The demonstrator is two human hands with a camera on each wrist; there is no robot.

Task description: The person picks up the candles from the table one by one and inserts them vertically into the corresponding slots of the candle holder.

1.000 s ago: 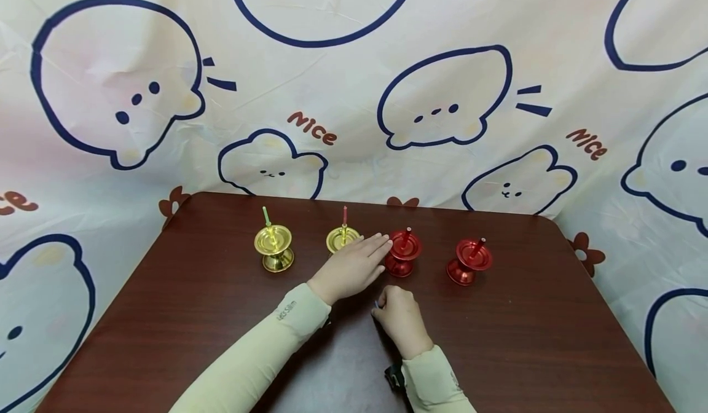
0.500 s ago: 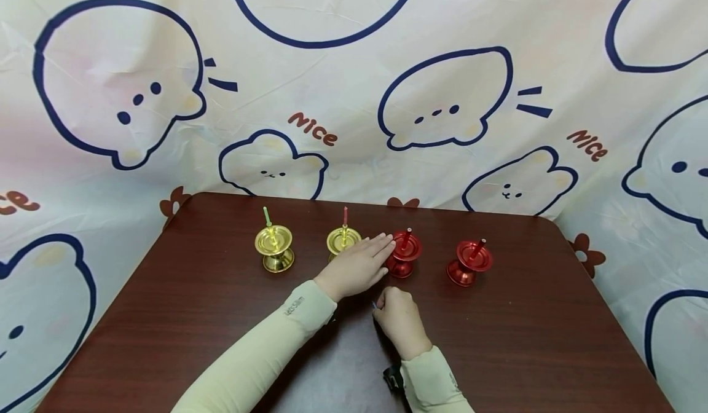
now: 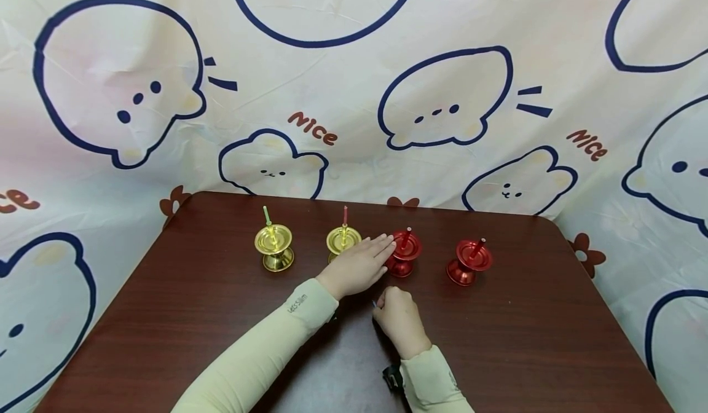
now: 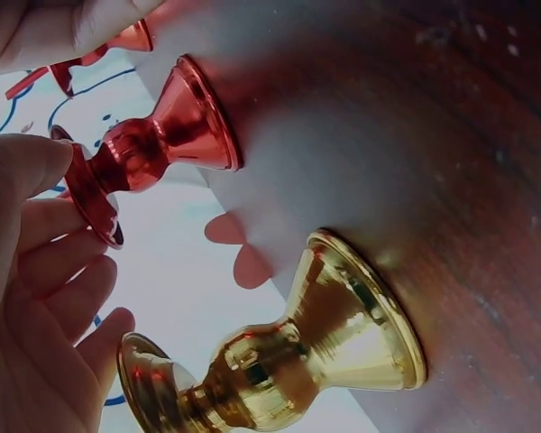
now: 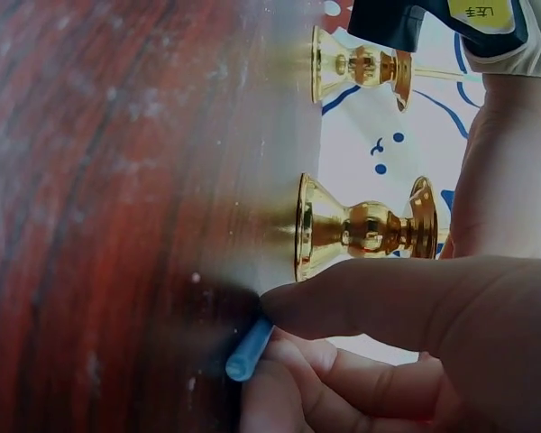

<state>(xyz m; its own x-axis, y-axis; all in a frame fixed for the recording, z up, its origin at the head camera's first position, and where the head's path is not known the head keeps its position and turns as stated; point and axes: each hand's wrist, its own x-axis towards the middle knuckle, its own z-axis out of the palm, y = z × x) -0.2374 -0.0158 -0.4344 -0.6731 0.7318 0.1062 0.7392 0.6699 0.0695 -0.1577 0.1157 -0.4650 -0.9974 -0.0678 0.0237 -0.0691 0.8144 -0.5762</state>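
Note:
My left hand (image 3: pixel 354 265) reaches across to the inner red candle holder (image 3: pixel 405 247), its fingers extended at the dish's left side. The left wrist view shows the thumb (image 4: pixel 50 162) against that red dish, the fingers by its lower rim; the hand holds the dish edge between them. A thin candle stands in this holder. My right hand (image 3: pixel 401 318), in front, pinches a short blue candle (image 5: pixel 251 352) between thumb and fingers, low over the tabletop. The left hand partly covers a gold candle holder (image 3: pixel 343 239) with a pink candle (image 3: pixel 345 216).
Another gold candle holder (image 3: pixel 273 247), bearing a green candle (image 3: pixel 267 216), stands at the left. To the right is a second red candle holder (image 3: pixel 469 262) with a dark red candle. All stand on a brown wooden table (image 3: pixel 553 327) backed by a printed cloth (image 3: pixel 354 93).
My left hand has shifted very slightly right against the red candle holder. The right hand keeps its pinch on the blue candle almost in place.

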